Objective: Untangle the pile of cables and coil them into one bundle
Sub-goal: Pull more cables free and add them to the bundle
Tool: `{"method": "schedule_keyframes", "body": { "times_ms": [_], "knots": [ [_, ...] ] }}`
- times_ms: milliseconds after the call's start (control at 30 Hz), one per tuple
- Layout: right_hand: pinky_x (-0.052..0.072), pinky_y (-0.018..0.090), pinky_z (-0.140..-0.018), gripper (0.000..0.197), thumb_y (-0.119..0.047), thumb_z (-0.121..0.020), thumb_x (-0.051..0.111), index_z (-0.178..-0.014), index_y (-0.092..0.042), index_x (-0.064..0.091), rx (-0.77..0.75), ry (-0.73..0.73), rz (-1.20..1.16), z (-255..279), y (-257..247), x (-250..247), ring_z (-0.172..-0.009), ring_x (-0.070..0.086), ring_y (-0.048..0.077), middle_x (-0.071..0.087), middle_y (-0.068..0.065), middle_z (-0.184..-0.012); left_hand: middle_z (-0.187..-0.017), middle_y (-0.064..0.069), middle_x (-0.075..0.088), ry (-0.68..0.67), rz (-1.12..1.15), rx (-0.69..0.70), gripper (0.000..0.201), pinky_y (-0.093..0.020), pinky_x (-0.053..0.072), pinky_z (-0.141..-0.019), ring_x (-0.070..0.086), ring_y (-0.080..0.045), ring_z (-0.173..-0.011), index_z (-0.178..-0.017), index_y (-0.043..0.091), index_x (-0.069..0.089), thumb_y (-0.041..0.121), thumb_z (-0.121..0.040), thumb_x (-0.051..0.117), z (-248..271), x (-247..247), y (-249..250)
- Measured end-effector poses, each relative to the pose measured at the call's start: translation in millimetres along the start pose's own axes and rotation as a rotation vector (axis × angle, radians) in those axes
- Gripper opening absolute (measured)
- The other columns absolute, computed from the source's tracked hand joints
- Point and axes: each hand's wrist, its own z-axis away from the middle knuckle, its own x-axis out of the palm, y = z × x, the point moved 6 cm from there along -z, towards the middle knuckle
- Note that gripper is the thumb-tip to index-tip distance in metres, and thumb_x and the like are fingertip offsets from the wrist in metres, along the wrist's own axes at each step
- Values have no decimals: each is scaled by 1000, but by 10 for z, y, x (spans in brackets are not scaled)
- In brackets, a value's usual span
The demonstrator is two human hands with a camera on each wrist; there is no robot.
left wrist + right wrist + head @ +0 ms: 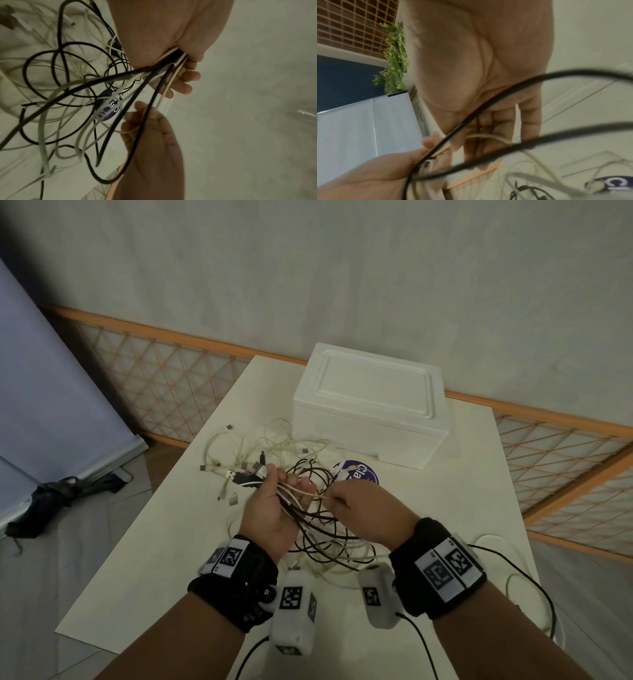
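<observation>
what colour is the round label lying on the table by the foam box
Dark purple-blue with white lettering; the round label shows best in the head view.

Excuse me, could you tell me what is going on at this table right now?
A person is sorting a tangle of black and white cables over a white table. The left hand grips a gathered bunch of them, while the right hand pinches one white cable. More cables lie loose near a foam box.
</observation>
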Motion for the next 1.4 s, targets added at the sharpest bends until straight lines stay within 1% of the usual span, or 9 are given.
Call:
{"method": "schedule_keyframes", "body": {
  "times_ms": [233,400,533,667,800,1067,1233,1333,1400],
  "knots": [
    [39,25,-74,24,-34,-98,46,-91,-16,61,33,-263,25,39,295,284,-80,51,10,55,-8,-85,-43,9,29,-12,45,92,38,-16,26,-35,26,-3,-33,-69,19,43,40,-100,40,-11,31,193],
    [38,20,-69,25,-31,-98,49,-94,-12,65,39,-100,-28,46,355,176,-73,53,3,60,-11,-80,-46,10,31,-17,3,152,29,-15,31,-39,30,-3,-38,-67,20,42,28,-92,55,8,-2,335],
    [32,13,-58,25,-30,-97,50,-76,-17,54,-95,44,17,10,80,39,-67,46,8,50,-10,-64,-46,8,34,-87,-18,71,27,-22,51,-64,36,-6,-41,-67,18,48,31,-90,55,64,46,216],
    [38,22,-69,18,-21,-96,48,-85,-13,60,-76,-57,182,15,123,115,-80,53,11,59,-7,-81,-42,8,25,-137,-12,74,38,-16,30,-39,24,-5,-34,-61,19,44,40,-92,50,128,145,401],
    [40,25,-82,22,-21,-96,47,-99,-12,67,138,-177,224,111,549,154,-99,57,19,65,2,-103,-39,9,22,-129,-96,179,41,-17,16,-34,19,-4,-31,-54,21,44,35,-92,52,164,189,822],
    [42,27,-74,13,-18,-89,59,-89,-12,71,9,272,17,8,-5,-543,-82,60,16,69,0,-86,-71,-9,44,-119,-804,155,10,-17,18,-37,22,-7,-37,-74,16,66,17,-80,74,125,218,382],
    [50,31,-70,1,-15,-82,68,-83,-15,68,-131,461,-210,71,-305,-689,-73,61,10,67,-6,-78,-46,6,43,-190,-1077,157,34,-17,26,-41,33,-9,-41,-54,19,55,8,-84,69,182,474,108],
    [49,19,-63,20,-21,-80,74,-91,-20,57,-32,620,-373,105,-97,-666,-71,57,0,57,-13,-90,-45,8,48,-145,-926,194,29,-22,21,-44,26,-12,-43,-59,23,68,11,-86,68,154,528,197],
    [49,18,-65,29,-28,-81,73,-104,-20,56,43,502,-354,51,60,-499,-72,57,0,55,-10,-98,-65,3,68,-202,-735,156,13,-21,19,-40,26,-9,-40,-82,18,72,10,-88,64,164,614,244]
  ]
}}
